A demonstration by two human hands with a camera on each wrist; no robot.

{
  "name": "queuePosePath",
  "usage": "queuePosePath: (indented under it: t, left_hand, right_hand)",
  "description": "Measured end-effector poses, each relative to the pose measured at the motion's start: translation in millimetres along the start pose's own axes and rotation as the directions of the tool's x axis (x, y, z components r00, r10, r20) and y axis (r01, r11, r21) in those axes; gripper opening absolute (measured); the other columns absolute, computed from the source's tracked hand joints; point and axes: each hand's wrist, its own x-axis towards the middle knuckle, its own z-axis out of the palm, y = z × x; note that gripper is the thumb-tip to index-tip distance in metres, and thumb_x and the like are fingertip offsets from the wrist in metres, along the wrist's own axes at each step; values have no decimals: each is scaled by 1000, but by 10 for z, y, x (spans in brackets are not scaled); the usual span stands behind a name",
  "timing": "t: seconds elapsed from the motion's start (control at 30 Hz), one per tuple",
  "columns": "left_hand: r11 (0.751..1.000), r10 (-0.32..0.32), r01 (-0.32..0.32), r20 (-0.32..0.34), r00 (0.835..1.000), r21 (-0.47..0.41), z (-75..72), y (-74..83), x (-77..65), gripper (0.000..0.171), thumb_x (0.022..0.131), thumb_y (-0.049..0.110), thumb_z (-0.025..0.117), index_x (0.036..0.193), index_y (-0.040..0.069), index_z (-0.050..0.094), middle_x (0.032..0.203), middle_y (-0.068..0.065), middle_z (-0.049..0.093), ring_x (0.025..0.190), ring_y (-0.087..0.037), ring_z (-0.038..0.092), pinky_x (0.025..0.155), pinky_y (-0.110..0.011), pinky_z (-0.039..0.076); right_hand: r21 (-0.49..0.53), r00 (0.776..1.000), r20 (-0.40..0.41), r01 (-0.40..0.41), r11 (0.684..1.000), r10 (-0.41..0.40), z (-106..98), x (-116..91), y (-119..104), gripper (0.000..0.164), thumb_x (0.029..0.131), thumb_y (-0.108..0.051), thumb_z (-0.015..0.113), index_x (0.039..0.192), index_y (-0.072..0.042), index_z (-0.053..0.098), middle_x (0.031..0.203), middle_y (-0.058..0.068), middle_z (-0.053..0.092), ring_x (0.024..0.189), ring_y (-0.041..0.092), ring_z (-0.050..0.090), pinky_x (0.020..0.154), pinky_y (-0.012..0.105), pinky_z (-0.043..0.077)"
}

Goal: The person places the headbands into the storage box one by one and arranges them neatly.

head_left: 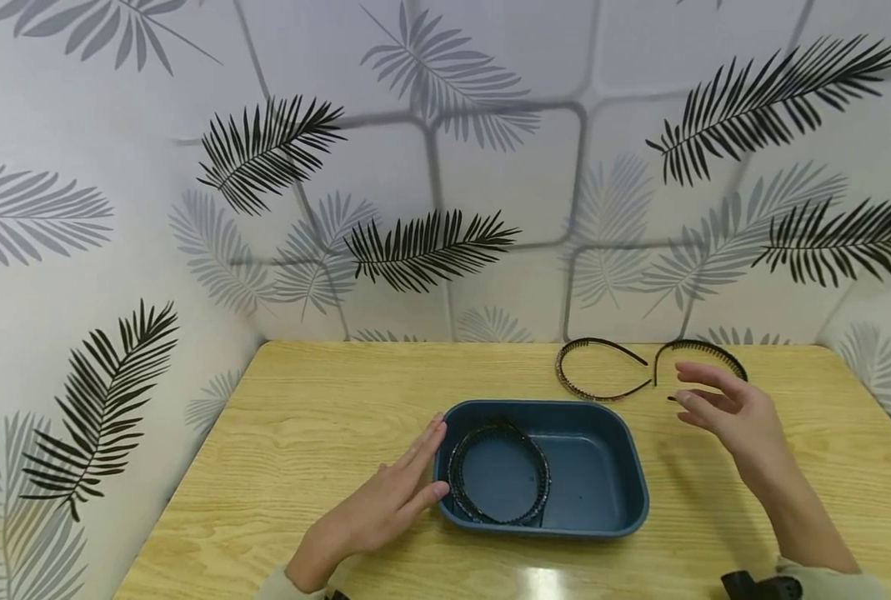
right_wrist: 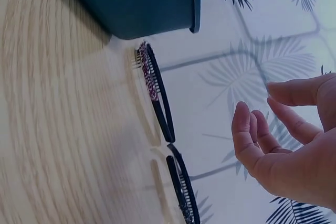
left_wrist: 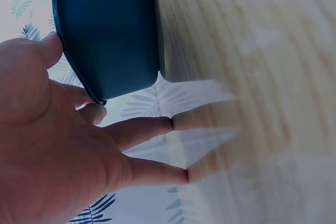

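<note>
Behind the yellow wooden table (head_left: 325,433) rose a pale wall (head_left: 505,183) printed with grey and black leaves and rounded grey lines. Near the middle of the tabletop sat a blue bin (head_left: 643,492), wider than deep, with rounded corners. At its left side lay a ring of dark toothed bands (head_left: 546,479), overlapping so closely that I could not tell how many there were; the bin's floor showed bare to the right.

I had my left hand (head_left: 385,504) against the bin's left end, fingers long and nearly straight, the thumb touching the rim. Two of its fingertips met the tabletop, and nothing was clasped in it.

My right hand (head_left: 745,417) hung in the air to the right of the bin, thumb and fingers apart and gently bent, with nothing between them. Near it, toward the wall, lay the right band (head_left: 703,344), black and toothed, partly hidden by my hand. Just beside that lay the left band (head_left: 558,365), a reddish, speckled stretch on its curve; the ends of the two nearly met. Pale sleeves (head_left: 828,581) covered my forearms.
</note>
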Motion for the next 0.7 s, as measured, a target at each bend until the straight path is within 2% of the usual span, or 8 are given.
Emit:
queuePosePath:
  t: [0.2,0.4,0.7]
  left_hand:
    - [1000,-5,5,8,1000,-4,-7,2,-7,71,112,45,39,167,27,-2,172,8,-7,155,-24,14,101,-84,23]
    - [1000,-10,10,11,1000,-6,-20,-22,-10,71,111,46,39,167,29,-3,172,10,-8,155,-23,13,102,-84,21]
    - [1000,-13,13,16,1000,-9,-8,-41,-6,72,111,48,37,166,28,-4,170,14,-12,155,-24,15,102,-85,20]
  right_hand:
    - [-10,999,-38,18,1000,-18,-108,2,20,35,98,2,66,132,-4,67,125,-8,68,102,4,69,79,24,58]
    - [22,997,-73,34,999,-32,-181,5,40,34,98,5,66,131,-3,68,122,-6,67,100,5,69,79,23,58]
    - [35,995,-95,36,999,-32,-312,83,72,32,97,9,65,123,-8,73,118,-8,69,95,3,69,75,22,58]
